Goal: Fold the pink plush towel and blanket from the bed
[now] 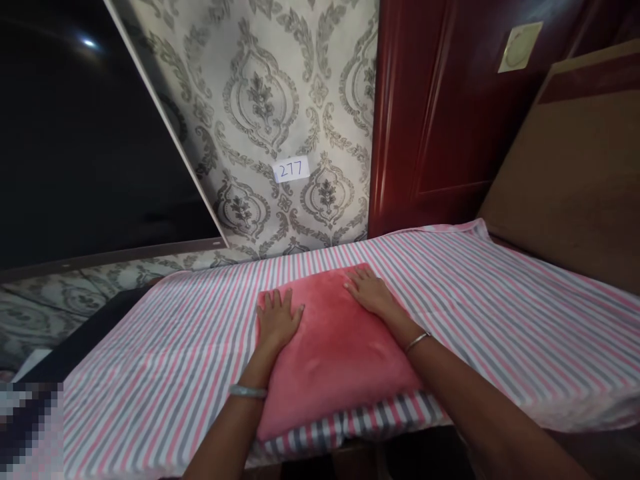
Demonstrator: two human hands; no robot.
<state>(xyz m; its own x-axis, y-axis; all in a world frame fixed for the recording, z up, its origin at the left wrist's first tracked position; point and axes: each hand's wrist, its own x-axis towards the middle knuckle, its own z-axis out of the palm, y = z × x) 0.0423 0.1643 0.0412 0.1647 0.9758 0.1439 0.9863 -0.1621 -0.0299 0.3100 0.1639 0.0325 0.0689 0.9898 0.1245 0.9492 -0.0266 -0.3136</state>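
A folded pink plush cloth [334, 347] lies flat on a table covered by a pink, grey and white striped sheet [490, 300]. My left hand [277, 319] rests palm down on the cloth's far left corner, fingers spread and flat. My right hand [369, 290] presses flat on the far right corner, fingers stretched out. Each wrist wears a bangle. Neither hand grips anything.
Patterned grey wallpaper [265, 100] with a paper label reading 277 [291, 169] stands behind the table. A dark red wooden door [440, 113] is at the back right, a brown board [575, 167] leans on the right, and a dark glass pane [75, 147] fills the left.
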